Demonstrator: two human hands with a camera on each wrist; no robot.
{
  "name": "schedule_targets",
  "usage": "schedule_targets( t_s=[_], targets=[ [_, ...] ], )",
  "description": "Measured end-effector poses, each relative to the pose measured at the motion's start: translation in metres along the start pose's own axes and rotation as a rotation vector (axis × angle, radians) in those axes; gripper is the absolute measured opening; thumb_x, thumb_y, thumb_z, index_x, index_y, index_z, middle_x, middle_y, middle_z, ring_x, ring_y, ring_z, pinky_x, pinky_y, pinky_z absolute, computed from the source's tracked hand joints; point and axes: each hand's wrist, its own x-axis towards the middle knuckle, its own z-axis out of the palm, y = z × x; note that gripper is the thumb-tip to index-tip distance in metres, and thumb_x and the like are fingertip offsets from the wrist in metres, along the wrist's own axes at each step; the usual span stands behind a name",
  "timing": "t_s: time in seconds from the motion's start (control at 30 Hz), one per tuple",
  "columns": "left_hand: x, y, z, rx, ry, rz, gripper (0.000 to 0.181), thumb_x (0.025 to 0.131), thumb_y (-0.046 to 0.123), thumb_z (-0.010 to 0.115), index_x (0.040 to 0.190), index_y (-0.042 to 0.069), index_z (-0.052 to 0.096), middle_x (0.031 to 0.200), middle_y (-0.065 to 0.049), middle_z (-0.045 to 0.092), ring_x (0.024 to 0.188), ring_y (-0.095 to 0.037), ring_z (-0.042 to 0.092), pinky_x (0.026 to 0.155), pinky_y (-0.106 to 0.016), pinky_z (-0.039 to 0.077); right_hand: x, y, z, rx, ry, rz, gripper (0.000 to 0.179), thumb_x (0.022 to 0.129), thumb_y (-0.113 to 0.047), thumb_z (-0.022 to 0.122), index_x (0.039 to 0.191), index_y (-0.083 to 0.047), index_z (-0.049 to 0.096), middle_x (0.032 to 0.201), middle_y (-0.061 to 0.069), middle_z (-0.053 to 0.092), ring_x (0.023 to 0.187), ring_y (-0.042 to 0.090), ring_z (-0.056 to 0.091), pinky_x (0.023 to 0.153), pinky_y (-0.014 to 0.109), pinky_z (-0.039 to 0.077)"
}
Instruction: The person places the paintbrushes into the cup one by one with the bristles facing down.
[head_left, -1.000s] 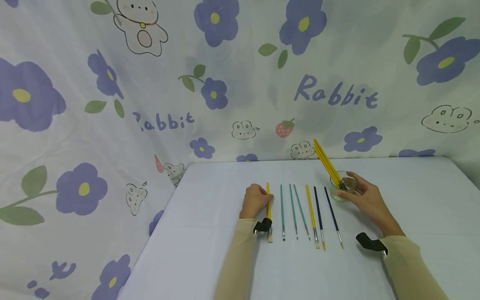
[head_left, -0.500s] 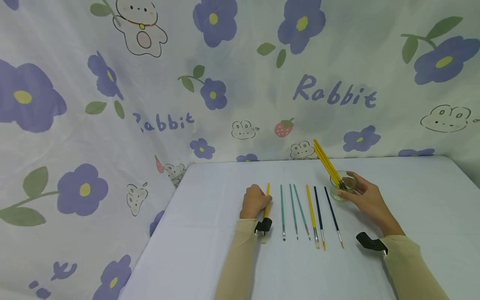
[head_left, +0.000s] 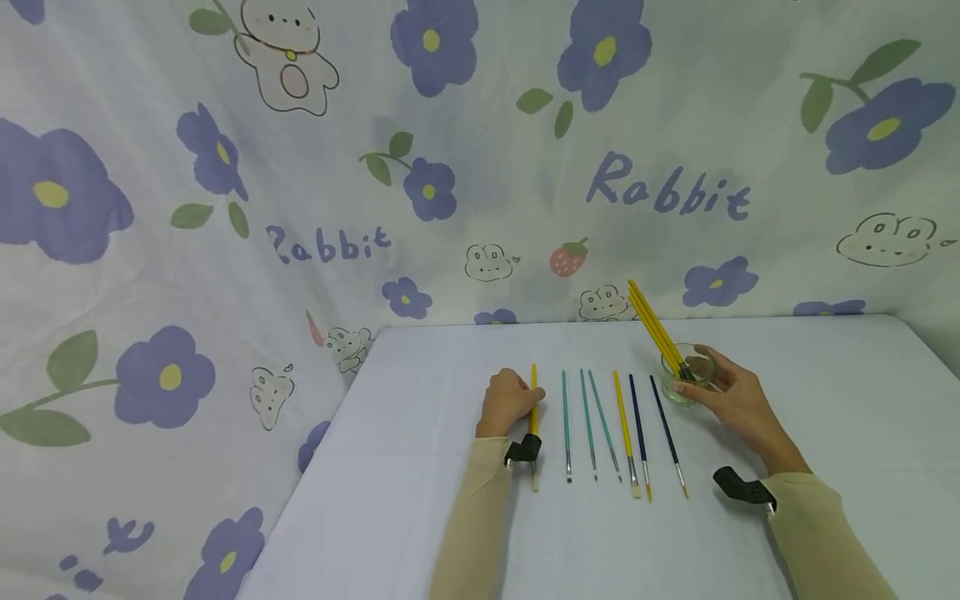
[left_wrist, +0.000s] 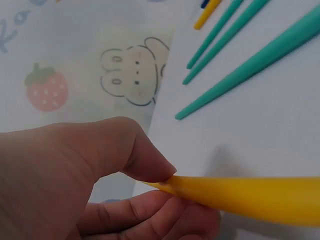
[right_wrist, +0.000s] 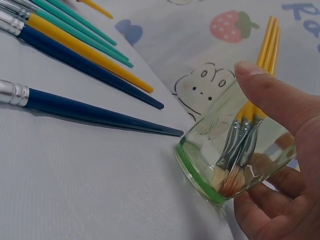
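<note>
The left hand [head_left: 508, 402] pinches the leftmost yellow brush [head_left: 534, 422], whose bristle end [head_left: 535, 486] has just shifted slightly; its picking-up seems begun. Six more brushes [head_left: 623, 417] lie on the table [head_left: 405, 450]; the right hand [head_left: 732, 397] grips a glass [right_wrist: 210, 125] with three yellow brushes [head_left: 654, 327].

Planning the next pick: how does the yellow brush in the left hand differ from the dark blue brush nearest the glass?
The yellow brush is pinched in the left hand; the dark blue brush lies on the table. The yellow brush's bristles look pale, the dark blue brush's amber. Both have bristles at the near end.
</note>
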Motion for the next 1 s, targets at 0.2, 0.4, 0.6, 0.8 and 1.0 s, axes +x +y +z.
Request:
schedule_targets(
  t_s=[0.2, 0.4, 0.6, 0.8, 1.0],
  targets=[
    [0.000, 0.001, -0.005, -0.091, -0.050, 0.002, 0.022, 0.089, 0.023, 0.076, 0.081, 0.003, 0.075, 0.064, -0.006, 0.070, 0.058, -0.015, 0.060, 0.053, -0.023, 0.045, 0.000, 0.002, 0.002, -0.011, 0.003, 0.012, 0.103, 0.088, -0.055, 0.078, 0.166, -0.018, 0.021, 0.163, 0.026, 0.038, 0.150, 0.057, 0.030, 0.115, 0.077, 0.031],
    [0.004, 0.004, -0.009, -0.173, -0.100, 0.023, 0.018, 0.091, 0.021, 0.074, 0.086, 0.004, 0.073, 0.071, -0.007, 0.073, 0.060, -0.013, 0.066, 0.056, -0.021, 0.052, 0.002, 0.003, 0.000, 0.001, -0.002, -0.014, 0.102, 0.089, -0.053, 0.078, 0.166, -0.018, 0.021, 0.162, 0.026, 0.040, 0.149, 0.058, 0.031, 0.115, 0.075, 0.033],
    [0.007, 0.011, -0.015, -0.323, -0.135, 0.072, 0.018, 0.091, 0.018, 0.072, 0.095, 0.000, 0.072, 0.077, -0.009, 0.073, 0.060, -0.014, 0.069, 0.059, -0.024, 0.061, 0.004, 0.001, -0.001, 0.013, 0.003, -0.016, 0.101, 0.090, -0.051, 0.078, 0.166, -0.018, 0.021, 0.160, 0.024, 0.044, 0.149, 0.057, 0.032, 0.115, 0.075, 0.033],
    [0.005, 0.015, -0.017, -0.455, -0.164, 0.063, 0.018, 0.089, 0.016, 0.071, 0.099, 0.001, 0.071, 0.084, -0.010, 0.076, 0.064, -0.014, 0.072, 0.063, -0.025, 0.064, 0.004, 0.002, 0.000, -0.003, 0.002, 0.001, 0.102, 0.089, -0.052, 0.078, 0.166, -0.018, 0.021, 0.161, 0.024, 0.043, 0.150, 0.056, 0.031, 0.115, 0.075, 0.034],
    [0.001, 0.017, -0.021, -0.545, -0.159, 0.099, 0.016, 0.089, 0.014, 0.071, 0.098, 0.000, 0.072, 0.087, -0.012, 0.077, 0.064, -0.014, 0.073, 0.064, -0.028, 0.065, 0.003, 0.001, 0.001, 0.003, 0.001, 0.001, 0.103, 0.088, -0.054, 0.078, 0.166, -0.018, 0.021, 0.161, 0.025, 0.042, 0.150, 0.056, 0.030, 0.116, 0.075, 0.033]
  ],
)
